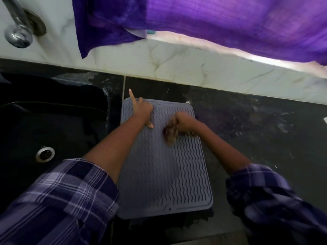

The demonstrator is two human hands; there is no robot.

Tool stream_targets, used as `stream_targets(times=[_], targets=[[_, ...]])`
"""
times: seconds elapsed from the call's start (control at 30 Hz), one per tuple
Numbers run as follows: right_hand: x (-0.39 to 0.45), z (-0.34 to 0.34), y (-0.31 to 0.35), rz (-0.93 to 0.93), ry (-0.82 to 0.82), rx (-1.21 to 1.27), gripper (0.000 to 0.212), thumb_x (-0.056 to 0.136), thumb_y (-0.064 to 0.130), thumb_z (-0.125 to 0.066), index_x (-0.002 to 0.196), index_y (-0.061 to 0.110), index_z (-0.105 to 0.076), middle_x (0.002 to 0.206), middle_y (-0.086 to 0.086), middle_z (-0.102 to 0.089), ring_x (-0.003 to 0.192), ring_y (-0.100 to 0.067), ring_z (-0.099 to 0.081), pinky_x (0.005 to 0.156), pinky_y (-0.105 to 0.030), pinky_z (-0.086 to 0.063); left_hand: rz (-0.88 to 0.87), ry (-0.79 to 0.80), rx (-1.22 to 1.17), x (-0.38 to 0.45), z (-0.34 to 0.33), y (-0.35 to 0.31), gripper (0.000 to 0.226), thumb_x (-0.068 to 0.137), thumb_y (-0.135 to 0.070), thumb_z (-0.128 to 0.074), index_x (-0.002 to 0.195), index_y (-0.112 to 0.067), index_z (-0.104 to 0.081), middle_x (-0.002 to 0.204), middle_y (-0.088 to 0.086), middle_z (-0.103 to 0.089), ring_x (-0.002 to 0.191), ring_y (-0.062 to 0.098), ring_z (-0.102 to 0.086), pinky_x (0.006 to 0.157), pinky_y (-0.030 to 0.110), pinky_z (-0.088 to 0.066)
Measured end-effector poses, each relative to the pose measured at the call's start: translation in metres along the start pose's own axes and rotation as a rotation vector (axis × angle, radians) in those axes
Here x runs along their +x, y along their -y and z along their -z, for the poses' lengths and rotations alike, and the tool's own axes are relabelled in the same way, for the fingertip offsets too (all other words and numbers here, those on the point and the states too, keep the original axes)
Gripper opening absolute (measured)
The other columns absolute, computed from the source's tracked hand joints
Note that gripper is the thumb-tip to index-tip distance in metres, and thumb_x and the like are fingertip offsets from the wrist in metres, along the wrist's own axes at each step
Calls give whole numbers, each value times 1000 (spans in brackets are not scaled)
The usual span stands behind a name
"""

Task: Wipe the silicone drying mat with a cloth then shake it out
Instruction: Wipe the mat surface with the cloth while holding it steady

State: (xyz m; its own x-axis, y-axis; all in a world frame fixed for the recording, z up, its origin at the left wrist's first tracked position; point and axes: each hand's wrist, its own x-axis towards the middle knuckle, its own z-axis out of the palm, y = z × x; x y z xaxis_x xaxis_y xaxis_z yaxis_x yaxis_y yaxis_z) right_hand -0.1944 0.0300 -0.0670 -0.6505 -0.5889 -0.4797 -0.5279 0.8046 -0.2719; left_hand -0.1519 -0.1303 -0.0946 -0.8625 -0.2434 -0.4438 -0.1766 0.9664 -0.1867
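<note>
The left hand [144, 112] is pressing the far-left corner of the grey silicone drying mat [164, 167], index finger extended, remaining fingers flat. The right hand [182, 122] (motion-blurred) is clenching a small cloth [170, 135] beneath its closed fingers against the mat, which is lying on the dark counter [256, 131] beside the sink [44, 121].

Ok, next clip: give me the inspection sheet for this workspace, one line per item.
Surface: dark stone counter, smeared with pale streaks.
Job's things: grey silicone mat lying flat on the counter; cloth bunched on it, motion-blurred.
Clutter: small white scrap at the counter's right edge, unidentifiable.
Grippers: left hand pressed on the mat's far left corner, index finger extended; right hand with fingers closed on the cloth.
Cables: nothing seen.
Surroundings: black sink with drain on the left, chrome tap above, purple curtain hanging over the marble ledge.
</note>
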Motion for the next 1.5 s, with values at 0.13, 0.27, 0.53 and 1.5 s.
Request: stream_targets(times=[0.13,0.27,0.53,1.5], targets=[[24,-24,13,-43,-236,-13,27,88,20,-60,108,5,-69,115,-16,-67,110,-32,-61,98,-38,-45,3,-7,3,5,-6,-1,97,68,-72,-65,147,-23,-37,153,3,-38,148,30,-17,106,76,5],[-25,-58,-1,-101,-14,88,32,91,29,-53,113,9,-66,115,-13,-65,109,-29,-59,99,-39,-42,-16,-17,68,4,-7,-4,101,72,-73,-59,152,-20,-27,156,4,-32,149,30,-14,106,76,3],[-53,-9,-7,-10,112,116,26,85,3,-60,109,4,-69,111,-15,-69,105,-31,-65,93,-42,-54,-82,-108,42,-28,-13,-12,31,75,-48,-74,72,-18,-65,77,-3,-64,127,24,-48,109,74,2],[-154,-133,6,10,-12,17,37,95,26,-52,124,4,-60,130,-13,-57,124,-30,-51,107,-31,-34,-113,-22,187,-132,-56,-48,102,72,-58,-72,152,-14,-26,153,12,-33,146,30,-17,106,76,7]])
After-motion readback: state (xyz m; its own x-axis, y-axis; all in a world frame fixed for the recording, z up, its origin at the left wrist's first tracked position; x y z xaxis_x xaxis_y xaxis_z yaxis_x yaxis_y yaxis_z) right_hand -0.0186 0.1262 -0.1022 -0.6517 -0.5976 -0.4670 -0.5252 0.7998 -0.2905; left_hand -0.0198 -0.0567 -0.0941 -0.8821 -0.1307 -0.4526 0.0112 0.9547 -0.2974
